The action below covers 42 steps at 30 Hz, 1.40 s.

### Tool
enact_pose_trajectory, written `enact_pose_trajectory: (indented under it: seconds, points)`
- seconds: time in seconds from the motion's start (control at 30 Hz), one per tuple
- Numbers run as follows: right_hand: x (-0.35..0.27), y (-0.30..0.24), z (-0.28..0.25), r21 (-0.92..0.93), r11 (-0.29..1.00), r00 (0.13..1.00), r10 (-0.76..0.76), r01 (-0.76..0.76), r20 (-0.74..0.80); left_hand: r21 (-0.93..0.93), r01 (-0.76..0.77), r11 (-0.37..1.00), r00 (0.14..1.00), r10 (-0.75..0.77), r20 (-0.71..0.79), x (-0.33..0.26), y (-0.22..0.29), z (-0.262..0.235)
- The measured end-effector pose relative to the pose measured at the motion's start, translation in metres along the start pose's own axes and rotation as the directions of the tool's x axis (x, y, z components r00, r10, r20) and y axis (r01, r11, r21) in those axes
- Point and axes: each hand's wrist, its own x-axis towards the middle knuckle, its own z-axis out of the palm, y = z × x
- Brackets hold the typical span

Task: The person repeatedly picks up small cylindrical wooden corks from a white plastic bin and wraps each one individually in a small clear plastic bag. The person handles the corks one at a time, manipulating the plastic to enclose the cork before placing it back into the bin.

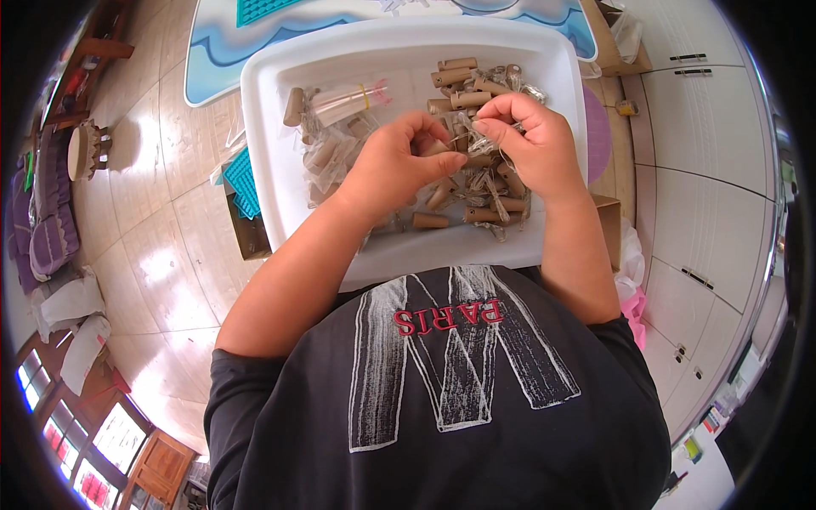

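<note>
Over a white plastic tub [255,127], both of my hands work close together. My left hand [395,166] is closed around a small light-brown cylinder [435,149], mostly hidden by the fingers. Thumb and forefinger of my right hand [541,151] pinch a thin, pale cord, which seems to run toward the left hand. Below them, a pile of brown cylinders [431,221] with bundled clear cords [489,185] fills the tub's right half. In the left half lie clear plastic bags [321,161] with more cylinders inside.
Also in the tub is a clear packet [340,104] with a yellow band. A blue-and-white table [208,64] stands beyond the tub. Cardboard boxes [246,234] flank it, with a teal ridged tray [242,183] at left. White cabinets [697,127] line the right; a stool [87,149] stands left.
</note>
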Motion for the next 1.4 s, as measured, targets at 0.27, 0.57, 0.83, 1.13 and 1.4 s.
enact_pose_trajectory:
  seconds: [0.27, 0.57, 0.83, 1.13, 1.4]
  points:
    - [0.000, -0.002, -0.003, -0.051, 0.998, 0.999, 0.032, -0.032, -0.013, -0.312, -0.067, 0.948, 0.998, 0.058, -0.037, 0.004, -0.009, 0.001]
    - [0.002, 0.004, -0.008, 0.233, 0.955, 0.983, 0.167, -0.181, 0.079, -0.436, -0.122, 0.892, 0.992, 0.092, -0.090, 0.002, -0.002, -0.005]
    - [0.002, -0.001, 0.000, 0.394, 0.904, 0.982, 0.188, -0.169, -0.010, -0.182, -0.044, 0.982, 0.995, 0.060, 0.084, -0.001, -0.002, 0.002]
    - [0.002, -0.007, 0.005, 0.460, 0.858, 0.973, 0.203, -0.229, 0.106, -0.512, -0.018, 0.859, 0.995, 0.065, 0.074, 0.005, -0.005, 0.006]
    - [-0.002, -0.005, 0.005, 0.323, 0.946, 0.996, -0.013, -0.018, 0.092, -0.688, 0.251, 0.681, 0.951, -0.040, 0.307, -0.001, 0.010, -0.002]
